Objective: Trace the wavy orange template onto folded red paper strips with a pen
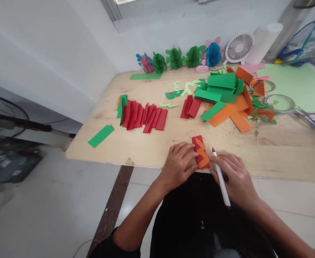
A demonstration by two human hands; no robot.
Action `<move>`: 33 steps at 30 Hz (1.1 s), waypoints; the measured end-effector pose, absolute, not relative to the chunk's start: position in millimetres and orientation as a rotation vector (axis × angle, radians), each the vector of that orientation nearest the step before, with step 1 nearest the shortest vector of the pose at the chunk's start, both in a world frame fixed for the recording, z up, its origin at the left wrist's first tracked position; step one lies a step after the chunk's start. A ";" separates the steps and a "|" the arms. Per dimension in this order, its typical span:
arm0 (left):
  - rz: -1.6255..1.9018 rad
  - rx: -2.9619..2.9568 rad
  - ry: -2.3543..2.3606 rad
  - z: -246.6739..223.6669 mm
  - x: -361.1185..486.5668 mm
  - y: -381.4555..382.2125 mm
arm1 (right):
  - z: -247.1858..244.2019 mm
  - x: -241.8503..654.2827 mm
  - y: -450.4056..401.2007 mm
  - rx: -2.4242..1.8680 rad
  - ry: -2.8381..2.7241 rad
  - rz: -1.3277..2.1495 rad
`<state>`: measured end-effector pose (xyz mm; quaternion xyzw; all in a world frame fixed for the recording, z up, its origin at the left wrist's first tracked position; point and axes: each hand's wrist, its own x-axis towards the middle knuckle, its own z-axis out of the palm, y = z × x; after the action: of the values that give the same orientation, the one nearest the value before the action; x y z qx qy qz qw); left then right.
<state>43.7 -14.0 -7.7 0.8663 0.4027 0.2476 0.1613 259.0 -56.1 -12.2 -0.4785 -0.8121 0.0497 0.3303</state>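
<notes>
Near the table's front edge lies a red paper strip (194,140), with an orange wavy paper cutout (202,157) on top of it. My left hand (180,160) holds the strip from the left, its fingertips on the paper and the cutout's edge. In my right hand (234,175) is a white pen (221,179), its dark tip pointing up and away from me. The fingertips of that hand reach the right edge of the red strip.
Folded red strips (144,114) and a green strip (100,135) lie left. Behind are green paper pieces (222,84), orange pieces (239,122), tape rolls (280,103) and scissors (312,122). Paper figures (175,58) and a small white fan (239,48) stand along the wall.
</notes>
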 end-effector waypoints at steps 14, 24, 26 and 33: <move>0.691 2.415 1.191 -13.0 41.6 -13.4 | -15.1 250.1 -47.6 -1.286 -2.149 0.043; 0.715 2.450 1.168 -12.8 41.2 -13.1 | -9.9 242.1 -42.9 -1.266 -2.134 0.042; 0.704 2.452 1.174 -12.4 41.0 -13.0 | -9.9 240.4 -40.0 -1.244 -2.181 0.064; 0.699 2.428 1.185 -11.1 40.7 -14.1 | -14.7 240.3 -39.1 -1.247 -2.177 0.048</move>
<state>40.7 -14.1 -11.1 0.8567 0.4182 0.2468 0.1743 240.3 -39.1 -14.7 -0.4725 -0.8245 0.0180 0.3109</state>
